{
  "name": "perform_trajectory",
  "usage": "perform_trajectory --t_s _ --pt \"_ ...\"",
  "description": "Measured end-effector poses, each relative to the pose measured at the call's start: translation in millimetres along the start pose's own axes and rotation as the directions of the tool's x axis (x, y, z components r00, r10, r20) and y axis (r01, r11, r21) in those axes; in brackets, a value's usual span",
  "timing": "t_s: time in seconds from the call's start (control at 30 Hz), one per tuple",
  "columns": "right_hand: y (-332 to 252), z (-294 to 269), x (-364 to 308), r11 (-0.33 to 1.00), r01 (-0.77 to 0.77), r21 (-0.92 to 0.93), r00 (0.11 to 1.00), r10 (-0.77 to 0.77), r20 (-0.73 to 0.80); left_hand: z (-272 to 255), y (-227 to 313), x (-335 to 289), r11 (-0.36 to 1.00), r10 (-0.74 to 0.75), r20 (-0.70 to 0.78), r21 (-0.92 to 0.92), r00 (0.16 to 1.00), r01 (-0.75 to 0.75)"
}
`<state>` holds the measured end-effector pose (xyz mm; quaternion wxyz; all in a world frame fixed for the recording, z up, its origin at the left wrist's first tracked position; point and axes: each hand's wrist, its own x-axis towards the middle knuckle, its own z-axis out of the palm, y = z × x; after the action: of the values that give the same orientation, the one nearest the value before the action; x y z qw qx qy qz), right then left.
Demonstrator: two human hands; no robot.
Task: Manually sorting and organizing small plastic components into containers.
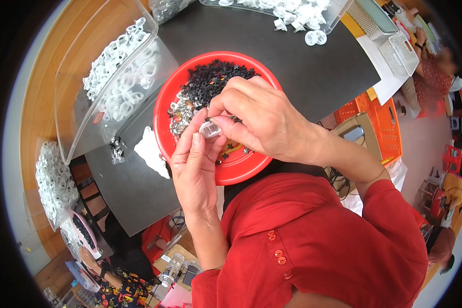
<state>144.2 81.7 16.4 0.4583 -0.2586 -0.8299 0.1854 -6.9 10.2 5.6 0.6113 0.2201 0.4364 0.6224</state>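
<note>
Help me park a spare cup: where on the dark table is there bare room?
Widest: the dark table right of the red bowl, below the white parts. Smaller: its near-left corner, below the crumpled white thing. Crowded: the red bowl, under left hand and right hand, and the stretch upper left of it, under the clear bin.
</note>
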Motion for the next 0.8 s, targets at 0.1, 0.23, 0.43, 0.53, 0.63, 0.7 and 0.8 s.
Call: perform_trajectory --t_s 0.1,0.23,0.43,0.53,0.63,0.7,0.8 --pt "-5 -4 0 0.996 -0.076 -0.040 0.996 0.074 -0.045 -2 -2 1 0.998 -0.017 0.017 -0.061 1.000 0.018" --pt "-9 -5 -1 0.997 -0.080 -0.006 0.997 0.080 -0.011 -8 -4 4 0.988 -0.033 0.056 -0.149 0.998 0.041" --pt "-11 3 -6 0.999 -0.043 0.027 0.999 0.044 -0.015 -11 -8 2 0.975 -0.039 0.095 -0.213 0.995 0.059" --pt "-12 5 -8 0.999 -0.033 0.034 0.999 0.034 -0.024 -8 -8 2 0.974 -0.038 0.078 -0.220 0.996 0.054" --pt "-11 5 -8 0.999 -0.020 0.031 1.000 0.020 0.005 -9 -9 2 0.978 -0.033 0.043 -0.206 0.999 0.041" --pt "-10 8 -9 0.994 -0.069 0.088 0.998 0.069 0.005 -12 -11 2 0.979 -0.028 0.039 -0.201 0.999 0.035" --pt "-9 12 -9 0.978 -0.127 0.168 0.992 0.126 0.018 -13 -11 3 0.987 0.012 0.044 -0.158 0.999 -0.005"
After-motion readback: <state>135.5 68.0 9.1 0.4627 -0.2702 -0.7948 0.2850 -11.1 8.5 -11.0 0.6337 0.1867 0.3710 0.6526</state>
